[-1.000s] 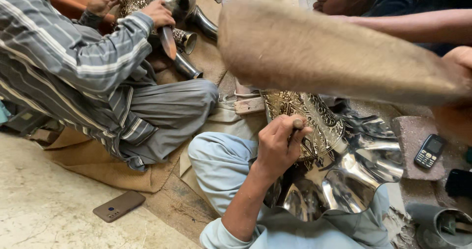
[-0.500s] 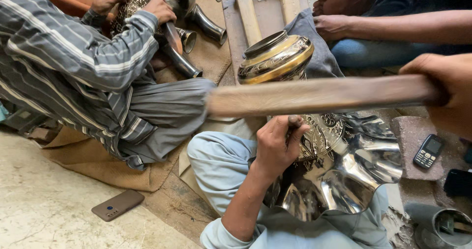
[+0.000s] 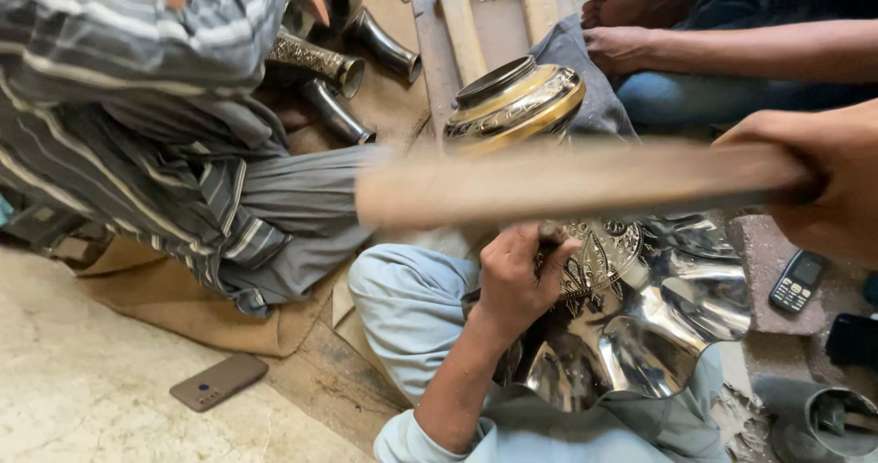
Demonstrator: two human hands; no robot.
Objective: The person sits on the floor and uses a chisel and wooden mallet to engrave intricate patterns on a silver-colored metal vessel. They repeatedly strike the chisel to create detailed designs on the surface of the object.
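Note:
My left hand (image 3: 514, 278) is closed around a small metal punch (image 3: 551, 234), whose tip rests on the engraved band (image 3: 599, 254) of a shiny fluted metal vessel (image 3: 663, 330) lying across my lap. My right hand (image 3: 828, 184) grips one end of a long wooden stick (image 3: 567, 181). The stick is blurred and lies level just above the punch and my left hand. Part of the vessel is hidden behind my left wrist.
A person in a striped shirt (image 3: 137, 106) sits at left among engraved metal necks (image 3: 320, 60). A round brass pot (image 3: 517, 102) stands behind the stick, with another person's hand (image 3: 631, 47) beyond. A phone (image 3: 218, 381) lies on the floor, a keypad phone (image 3: 797, 280) at right.
The wooden stick has swung down from a raised, tilted blur to level over the punch. My left hand stays on the vessel. The striped-shirt person's tool hand has risen.

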